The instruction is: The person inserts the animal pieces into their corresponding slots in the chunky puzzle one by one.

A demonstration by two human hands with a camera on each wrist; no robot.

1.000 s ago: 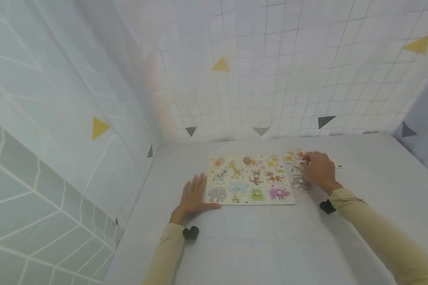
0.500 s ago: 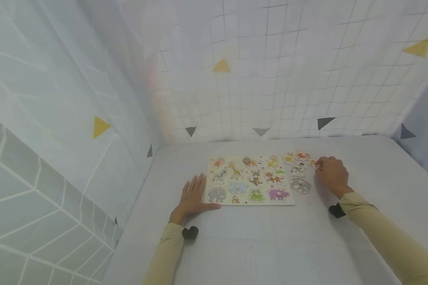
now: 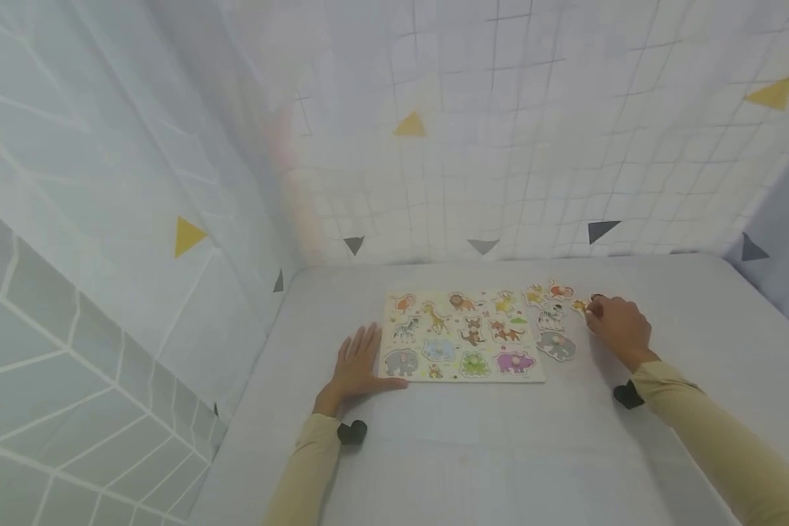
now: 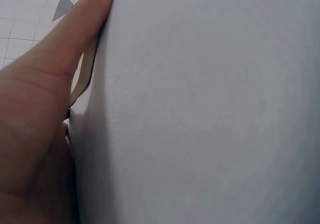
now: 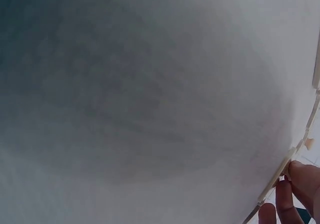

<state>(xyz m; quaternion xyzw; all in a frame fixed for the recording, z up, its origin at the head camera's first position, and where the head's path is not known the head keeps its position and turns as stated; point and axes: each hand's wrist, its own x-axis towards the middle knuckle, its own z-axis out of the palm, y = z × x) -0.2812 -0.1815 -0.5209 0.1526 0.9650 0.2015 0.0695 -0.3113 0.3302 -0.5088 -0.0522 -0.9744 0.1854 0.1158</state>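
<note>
Head view: right hand [image 3: 619, 326] on puzzle piece [image 3: 580, 306].

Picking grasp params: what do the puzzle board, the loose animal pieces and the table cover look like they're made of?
Puzzle board: likely light wood or fibreboard, matte, printed; pale flat edge shows.
Loose animal pieces: thin rigid cutouts, probably the same; the piece edge at the right hand looks pale and raw.
Table cover: grey-white, matte; fine weave suggests fabric.

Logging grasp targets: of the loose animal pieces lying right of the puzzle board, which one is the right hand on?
The small orange piece farthest right, at the right hand fingertips; the zebra and grey piece lie apart, untouched.
</note>
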